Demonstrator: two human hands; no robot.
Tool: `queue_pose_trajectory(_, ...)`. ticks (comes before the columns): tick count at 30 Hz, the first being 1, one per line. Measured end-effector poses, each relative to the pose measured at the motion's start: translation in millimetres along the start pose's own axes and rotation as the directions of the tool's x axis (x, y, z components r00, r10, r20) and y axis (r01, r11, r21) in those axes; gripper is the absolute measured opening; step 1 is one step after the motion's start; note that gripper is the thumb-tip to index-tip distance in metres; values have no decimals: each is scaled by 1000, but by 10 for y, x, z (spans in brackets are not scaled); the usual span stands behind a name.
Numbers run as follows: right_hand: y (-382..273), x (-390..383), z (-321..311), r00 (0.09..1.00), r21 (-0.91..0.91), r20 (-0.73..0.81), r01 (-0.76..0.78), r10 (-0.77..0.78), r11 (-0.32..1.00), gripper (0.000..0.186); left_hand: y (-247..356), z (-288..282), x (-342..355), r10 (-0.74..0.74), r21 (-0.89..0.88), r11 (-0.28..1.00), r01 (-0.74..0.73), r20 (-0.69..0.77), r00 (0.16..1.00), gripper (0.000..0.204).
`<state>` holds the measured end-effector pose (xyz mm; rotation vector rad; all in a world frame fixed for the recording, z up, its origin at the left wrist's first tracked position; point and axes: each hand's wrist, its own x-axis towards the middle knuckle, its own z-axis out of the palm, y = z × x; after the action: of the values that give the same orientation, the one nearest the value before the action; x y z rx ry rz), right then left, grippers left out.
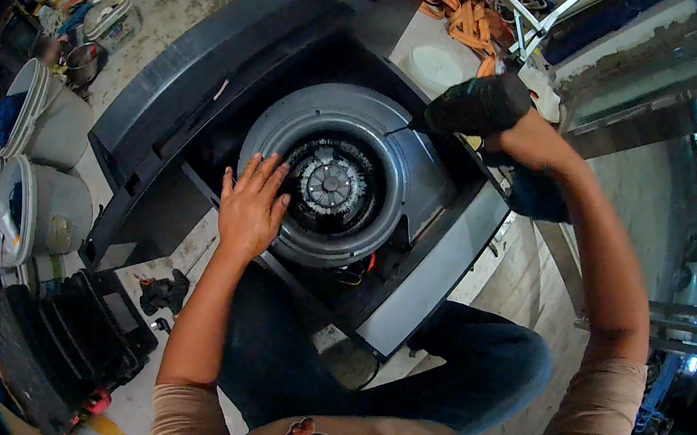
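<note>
My right hand (534, 141) is wrapped round the grip of a dark cordless drill (481, 103). Its long thin bit points left, with the tip at the rim of a round metal fan housing (341, 99). My left hand (252, 210) lies flat with fingers spread on the left side of that housing, beside the opening. Inside the opening sits a blower wheel (329, 186) with a greyish, dirty-looking hub. The housing rests inside a large dark casing, which looks like a range hood (211, 57), between my legs. A light metal panel (437, 272) forms its near right side.
White buckets (54, 207) stand along the left, above a black tool case (71, 349). Small dark tools (163, 292) lie on the floor by my left forearm. Beyond the casing are a white tub (435, 69), orange straps (470, 24) and a metal ladder (525, 17).
</note>
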<state>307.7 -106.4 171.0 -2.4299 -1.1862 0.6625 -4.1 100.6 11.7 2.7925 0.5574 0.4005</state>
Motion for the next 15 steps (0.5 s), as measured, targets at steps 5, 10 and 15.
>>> queue_pose_trajectory(5, -264, 212, -86, 989, -54, 74, -126, 130, 990, 31, -56, 18, -33, -5, -57, 998, 4, -18, 1000, 40)
queue_pose_trajectory(10, -31, 414, -111, 990, -133, 91, -93, 106, 987, 35, -57, 36, -26, 9, -85, 996, -13, -45, 999, 39)
queue_pose_trajectory(15, -214, 372, -118, 993, -82, 101, -48, 56, 995, 25, -89, 31, -49, 30, -137, 990, -42, -88, 996, 40)
